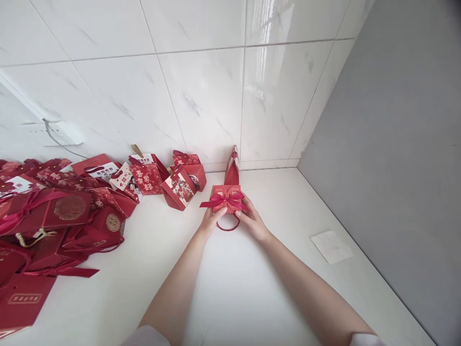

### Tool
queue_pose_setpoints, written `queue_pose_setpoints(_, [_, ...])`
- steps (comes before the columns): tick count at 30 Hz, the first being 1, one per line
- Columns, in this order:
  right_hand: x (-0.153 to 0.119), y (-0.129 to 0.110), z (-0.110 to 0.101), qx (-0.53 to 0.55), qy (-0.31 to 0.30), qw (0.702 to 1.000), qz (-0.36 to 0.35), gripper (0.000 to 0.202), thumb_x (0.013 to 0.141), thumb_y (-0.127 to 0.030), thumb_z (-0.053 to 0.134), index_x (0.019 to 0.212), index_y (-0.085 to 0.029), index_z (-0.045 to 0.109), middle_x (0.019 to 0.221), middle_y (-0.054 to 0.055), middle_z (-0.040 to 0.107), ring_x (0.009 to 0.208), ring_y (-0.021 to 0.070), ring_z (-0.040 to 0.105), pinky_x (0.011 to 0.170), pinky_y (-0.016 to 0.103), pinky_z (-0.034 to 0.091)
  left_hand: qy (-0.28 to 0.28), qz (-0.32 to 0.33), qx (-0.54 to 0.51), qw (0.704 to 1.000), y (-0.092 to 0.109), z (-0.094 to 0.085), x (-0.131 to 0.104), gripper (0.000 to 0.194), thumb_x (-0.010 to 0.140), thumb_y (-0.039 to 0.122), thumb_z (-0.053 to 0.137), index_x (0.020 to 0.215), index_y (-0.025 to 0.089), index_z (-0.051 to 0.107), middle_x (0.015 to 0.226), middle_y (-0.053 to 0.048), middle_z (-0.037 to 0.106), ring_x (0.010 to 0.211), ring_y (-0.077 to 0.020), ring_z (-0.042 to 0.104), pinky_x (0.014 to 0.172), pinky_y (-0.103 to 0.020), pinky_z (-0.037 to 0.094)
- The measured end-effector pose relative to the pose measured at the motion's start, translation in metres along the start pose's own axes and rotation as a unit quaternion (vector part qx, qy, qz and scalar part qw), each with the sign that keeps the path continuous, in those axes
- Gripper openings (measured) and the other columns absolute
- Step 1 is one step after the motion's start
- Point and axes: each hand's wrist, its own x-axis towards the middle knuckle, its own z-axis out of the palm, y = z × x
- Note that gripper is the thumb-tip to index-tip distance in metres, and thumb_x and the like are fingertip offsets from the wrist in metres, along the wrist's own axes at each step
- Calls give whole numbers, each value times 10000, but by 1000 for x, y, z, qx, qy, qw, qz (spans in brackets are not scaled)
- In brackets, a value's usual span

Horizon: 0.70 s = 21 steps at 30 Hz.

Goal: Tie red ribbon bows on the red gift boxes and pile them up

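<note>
Left hand (210,223), right hand (255,224): fingers are grasping ribboned box (227,198) at both sides, near table (230,278) back edge (presumably steadying it).

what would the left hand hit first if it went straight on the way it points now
The left hand holds the bow-tied red box, which would likely meet the pointed red box behind it first; the gap's depth is unclear.

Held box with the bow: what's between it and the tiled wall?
Head view: a pointed red box stands between the held box and tiled wall.
</note>
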Motion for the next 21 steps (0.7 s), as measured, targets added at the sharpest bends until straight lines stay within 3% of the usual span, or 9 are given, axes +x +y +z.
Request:
queue_pose_setpoints(5, [-1,1,-1,-12,4,1000,12,635,863,-404,666,1439,-344,406,1557,20,369,1430,243,355,1162,450,340,-22,22,-6,999,5,0,-2,570,795,366,717,1319,198,569,1346,-108,602,1300,-305,516,1120,-448,387])
queue_pose_setpoints(12, [-2,5,-5,1,25,999,46,516,864,-397,668,1340,-306,491,1445,60,508,1320,261,495,1118,476,394,8,98,38,994,-1,-6,-1,892,722,379,779,1484,276,328,1513,-105,413,1412,-317,372,1155,-448,341])
queue_pose_setpoints(16, [-4,0,-3,-22,49,997,53,412,888,-433,622,1267,-296,533,1369,71,571,1241,267,564,1051,455,457,32,108,104,988,-11,-14,2,795,759,445,736,1443,235,391,1481,-139,419,1413,-324,362,1171,-457,305])
queue_pose_setpoints(21, [-5,-2,-3,-48,87,994,52,332,864,-471,635,1126,-273,585,1231,70,640,1091,263,627,941,430,508,28,140,93,985,-9,-14,-4,770,800,535,666,1443,217,387,1490,-146,399,1411,-316,356,1163,-445,310])
